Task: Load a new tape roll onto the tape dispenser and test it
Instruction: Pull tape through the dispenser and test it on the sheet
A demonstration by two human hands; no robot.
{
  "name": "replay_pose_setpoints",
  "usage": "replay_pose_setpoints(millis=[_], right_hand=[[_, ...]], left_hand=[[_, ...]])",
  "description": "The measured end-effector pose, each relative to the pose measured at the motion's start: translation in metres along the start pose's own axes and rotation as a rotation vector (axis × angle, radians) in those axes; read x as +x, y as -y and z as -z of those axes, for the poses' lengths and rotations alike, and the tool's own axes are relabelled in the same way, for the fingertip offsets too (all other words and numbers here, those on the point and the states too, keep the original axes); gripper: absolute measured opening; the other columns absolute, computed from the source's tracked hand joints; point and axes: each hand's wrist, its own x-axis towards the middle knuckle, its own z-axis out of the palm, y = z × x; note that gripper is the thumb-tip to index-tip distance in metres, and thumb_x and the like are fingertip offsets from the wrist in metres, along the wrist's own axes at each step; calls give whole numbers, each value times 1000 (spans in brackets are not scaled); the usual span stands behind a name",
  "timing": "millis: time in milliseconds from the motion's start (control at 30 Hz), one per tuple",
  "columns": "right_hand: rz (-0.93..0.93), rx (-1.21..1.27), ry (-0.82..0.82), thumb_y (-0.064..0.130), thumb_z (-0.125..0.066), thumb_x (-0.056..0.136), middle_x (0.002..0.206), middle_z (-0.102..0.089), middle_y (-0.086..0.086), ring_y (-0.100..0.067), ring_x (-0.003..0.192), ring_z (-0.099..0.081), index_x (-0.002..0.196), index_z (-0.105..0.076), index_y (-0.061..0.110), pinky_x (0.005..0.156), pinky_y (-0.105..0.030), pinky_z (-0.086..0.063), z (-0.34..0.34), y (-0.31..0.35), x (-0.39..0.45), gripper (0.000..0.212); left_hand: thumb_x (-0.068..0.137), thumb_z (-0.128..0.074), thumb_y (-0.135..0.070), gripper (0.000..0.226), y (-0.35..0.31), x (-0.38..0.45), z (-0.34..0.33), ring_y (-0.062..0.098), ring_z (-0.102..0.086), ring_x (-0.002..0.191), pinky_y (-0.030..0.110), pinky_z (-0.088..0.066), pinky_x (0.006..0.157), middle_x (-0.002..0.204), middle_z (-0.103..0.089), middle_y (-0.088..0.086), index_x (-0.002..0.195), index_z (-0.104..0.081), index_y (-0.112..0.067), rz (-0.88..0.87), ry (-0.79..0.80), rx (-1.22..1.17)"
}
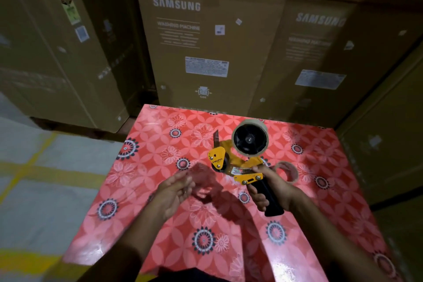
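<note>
Right hand (272, 186) grips the tape dispenser (240, 162) mid-table (160, 213); left hand (175, 192) loose, fingers spread, empty; near edges free.

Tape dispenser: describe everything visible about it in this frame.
The tape dispenser is a handheld gun type with a yellow metal frame, black roller, black hub and black handle. A tan tape roll sits on the hub. The right hand grips the handle, holding it above the red floral table, blade end pointing away.
</note>
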Motion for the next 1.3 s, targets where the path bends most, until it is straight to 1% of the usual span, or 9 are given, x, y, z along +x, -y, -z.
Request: replay_pose_setpoints(millis=[367, 500, 600, 767, 833, 933, 1100, 1200, 1300], right_hand=[[6, -130, 98, 54, -75, 70, 46, -45, -3, -12, 35, -36, 64, -63, 11, 42, -25, -26, -50, -16, 88, 45], [12, -162, 68, 54, -86, 66, 43, -42, -7, -14, 33, -36, 92, -60, -3, 41, -29, -20, -46, -10, 113, 68], [26, -213, 25, 53, -82, 70, 44, -42, -5, -12, 33, -36, 103, -55, -13, 38, -26, -24, -41, -5, 121, 79], [44, -338, -50, 57, -76, 68, 50, -38, 1, -11, 39, -30, 115, -60, -2, 41, -25, -22, -53, -3, 143, 77], [24, -315, -74, 53, -71, 72, 52, -37, 1, -11, 40, -28, 115, -62, 1, 41, -24, -23, -55, -6, 151, 68], [-7, -302, -111, 52, -71, 72, 52, -39, 0, -11, 40, -29, 106, -67, 4, 40, -22, -24, -55, -9, 154, 59], [-46, -323, -91, 58, -73, 81, 79, -44, -26, -21, 50, -30, 113, -59, -13, 47, -31, -22, -50, -23, 157, 79], [-51, -276, -82, 48, -71, 87, 92, -54, -30, -31, 66, -45, 119, -66, 0, 62, -37, -37, -53, -20, 160, 59], [-42, -253, -86, 37, -65, 93, 103, -62, -32, -37, 86, -55, 122, -68, 7, 79, -46, -41, -52, -20, 163, 42]], left_hand=[[78, -73, 18, 38, -69, 12, 91, 29, -72, 68, 30, -60, 57, 84, -73, 24, 106, -58, -2, -208, -249, 266], [76, -75, 17, 36, -89, 25, 124, 19, -67, 48, 27, -53, 48, 63, -72, 13, 92, -54, -7, -260, -343, 345], [74, -79, 13, 35, -93, 37, 143, 23, -67, 54, 27, -51, 52, 62, -70, 11, 85, -55, -9, -294, -395, 451], [73, -80, 2, 26, -85, 62, 147, 18, -62, 61, 11, -45, 51, 65, -68, 7, 73, -58, -11, -479, -527, 835], [76, -76, 0, 27, -78, 72, 152, 13, -64, 63, 17, -52, 55, 64, -65, -2, 74, -56, -17, -566, -496, 961], [77, -85, -16, 37, -72, 77, 156, 16, -65, 78, 38, -58, 67, 77, -62, -9, 81, -49, -26, -578, -517, 1112], [53, -91, -60, 58, -72, 78, 172, 31, -48, 113, 46, -39, 95, 114, -57, 6, 88, -57, -28, -410, -878, 1155], [55, -91, -57, 60, -71, 79, 166, 32, -41, 122, 47, -34, 99, 129, -51, 10, 99, -60, -31, -315, -939, 1053], [71, -87, -38, 49, -63, 78, 165, 29, -47, 117, 46, -39, 95, 126, -55, 8, 111, -63, -25, -621, -803, 1395]])
